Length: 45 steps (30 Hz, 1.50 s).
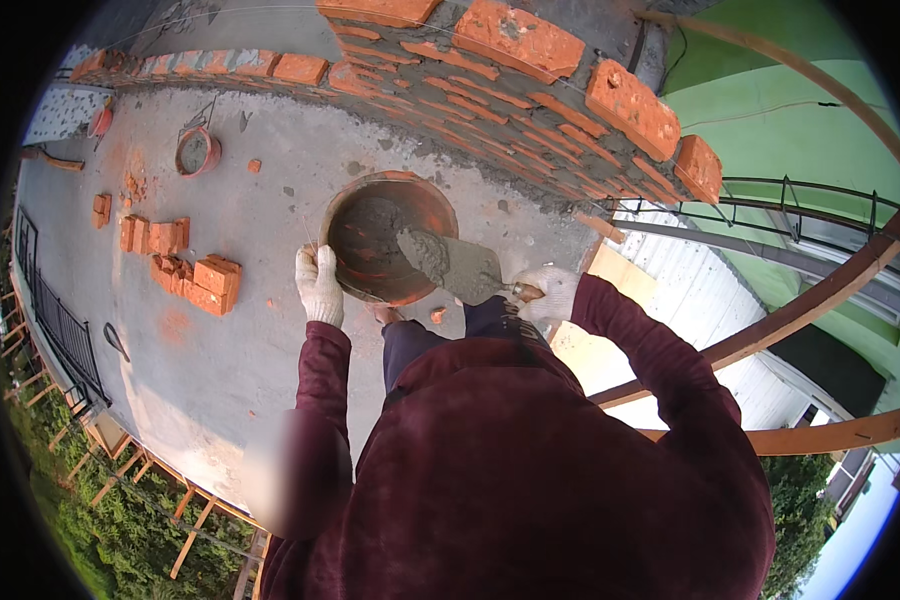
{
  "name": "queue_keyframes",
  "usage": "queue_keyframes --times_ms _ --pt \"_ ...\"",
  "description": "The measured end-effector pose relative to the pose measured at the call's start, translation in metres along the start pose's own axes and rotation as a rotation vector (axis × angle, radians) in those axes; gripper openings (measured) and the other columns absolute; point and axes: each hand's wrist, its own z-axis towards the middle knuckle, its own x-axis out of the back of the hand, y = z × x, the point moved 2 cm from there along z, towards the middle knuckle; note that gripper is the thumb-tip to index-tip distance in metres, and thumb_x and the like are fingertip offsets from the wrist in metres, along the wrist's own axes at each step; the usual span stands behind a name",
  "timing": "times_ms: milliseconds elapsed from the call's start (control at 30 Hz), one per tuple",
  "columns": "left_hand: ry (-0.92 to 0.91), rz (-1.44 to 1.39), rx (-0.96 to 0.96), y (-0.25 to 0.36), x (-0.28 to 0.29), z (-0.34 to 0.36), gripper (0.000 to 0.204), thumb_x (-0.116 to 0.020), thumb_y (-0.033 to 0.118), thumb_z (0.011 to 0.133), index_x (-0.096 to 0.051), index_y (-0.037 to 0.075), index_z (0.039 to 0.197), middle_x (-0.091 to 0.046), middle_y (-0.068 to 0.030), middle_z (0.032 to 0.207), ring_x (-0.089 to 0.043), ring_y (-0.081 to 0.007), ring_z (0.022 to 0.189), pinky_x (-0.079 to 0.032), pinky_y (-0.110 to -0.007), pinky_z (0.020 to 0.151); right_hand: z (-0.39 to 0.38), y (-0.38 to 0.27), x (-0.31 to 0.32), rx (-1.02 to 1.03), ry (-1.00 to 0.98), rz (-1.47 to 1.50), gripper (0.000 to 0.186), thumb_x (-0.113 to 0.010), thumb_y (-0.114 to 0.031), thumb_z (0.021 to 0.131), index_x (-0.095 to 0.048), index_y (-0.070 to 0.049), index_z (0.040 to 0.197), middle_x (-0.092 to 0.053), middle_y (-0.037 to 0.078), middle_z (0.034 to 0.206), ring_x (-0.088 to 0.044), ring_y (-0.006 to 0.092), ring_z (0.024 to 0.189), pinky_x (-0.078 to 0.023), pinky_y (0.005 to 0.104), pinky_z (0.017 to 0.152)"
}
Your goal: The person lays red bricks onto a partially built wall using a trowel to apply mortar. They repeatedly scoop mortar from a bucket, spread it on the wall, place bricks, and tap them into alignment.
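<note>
A round mortar basin (442, 200) with grey mortar (365, 232) inside stands on the floor in front of me. My left hand (319, 288), in a white knit glove, is closed at the basin's left rim, its fingertips partly hidden. In my right hand (552, 292), gloved too, is the wooden handle of a trowel (475, 272). Its blade reaches over the basin's right edge and carries a heap of wet mortar (425, 252) toward its tip.
Ahead, a brick wall (470, 95) runs across, with loose bricks (635, 105) on top. Brick stacks (210, 285) and a small mortar bucket (198, 152) stand to the left. Curved-looking wooden poles (820, 320) and steel bars (800, 210) cross the right side. A black railing (60, 320) lies far left.
</note>
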Motion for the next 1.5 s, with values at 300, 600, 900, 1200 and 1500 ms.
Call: queue_keyframes --times_ms 300,600,900,1200,1500 --pt "0.241 0.204 0.168 -0.082 0.113 -0.053 0.018 -0.062 0.023 0.105 -0.059 0.005 0.11 -0.059 0.0014 0.097 -0.053 -0.0087 0.086 -0.047 -0.027 0.082 -0.011 0.05 0.194 -0.176 0.037 0.543 0.036 -0.062 -0.023 0.094 -0.063 0.006 0.116 -0.058 0.004 0.067 -0.049 0.0112 0.043 -0.037 0.0284 0.036" --pt "0.417 0.241 0.167 -0.037 0.155 -0.071 0.023 -0.063 0.026 0.105 -0.057 0.004 0.107 -0.058 -0.0002 0.097 -0.052 -0.0094 0.087 -0.048 -0.028 0.082 -0.033 0.061 0.149 -0.194 0.7 -0.742 0.034 -0.071 -0.027 0.086 -0.06 -0.006 0.111 -0.068 0.016 0.092 -0.069 0.0405 0.092 -0.055 0.0485 0.079" --pt "0.33 0.014 0.106 0.057 0.127 -0.08 0.02 -0.062 0.025 0.107 -0.059 0.006 0.112 -0.062 -0.001 0.104 -0.056 -0.0105 0.093 -0.049 -0.029 0.087 0.11 0.138 0.161 -0.226 1.075 -0.463 0.042 -0.077 -0.03 0.087 -0.062 -0.01 0.12 -0.062 0.02 0.12 -0.065 0.0372 0.113 -0.054 0.0491 0.091" --pt "0.103 0.185 0.046 0.088 0.074 -0.054 0.019 -0.063 0.021 0.105 -0.061 0.005 0.115 -0.062 0.0008 0.106 -0.055 -0.0085 0.095 -0.047 -0.027 0.089 0.056 0.138 0.169 -0.132 1.156 -0.213 0.035 -0.08 -0.031 0.082 -0.068 -0.009 0.107 -0.066 0.017 0.105 -0.066 0.0374 0.101 -0.053 0.0481 0.085" --pt "0.07 0.18 0.095 0.076 0.051 -0.064 0.018 -0.066 0.021 0.103 -0.061 0.005 0.111 -0.06 0.0024 0.1 -0.053 -0.0065 0.09 -0.046 -0.025 0.085 0.002 0.177 0.161 -0.105 1.215 -0.309 0.044 -0.078 -0.03 0.084 -0.067 -0.005 0.119 -0.067 0.019 0.114 -0.064 0.0408 0.109 -0.052 0.0488 0.091"
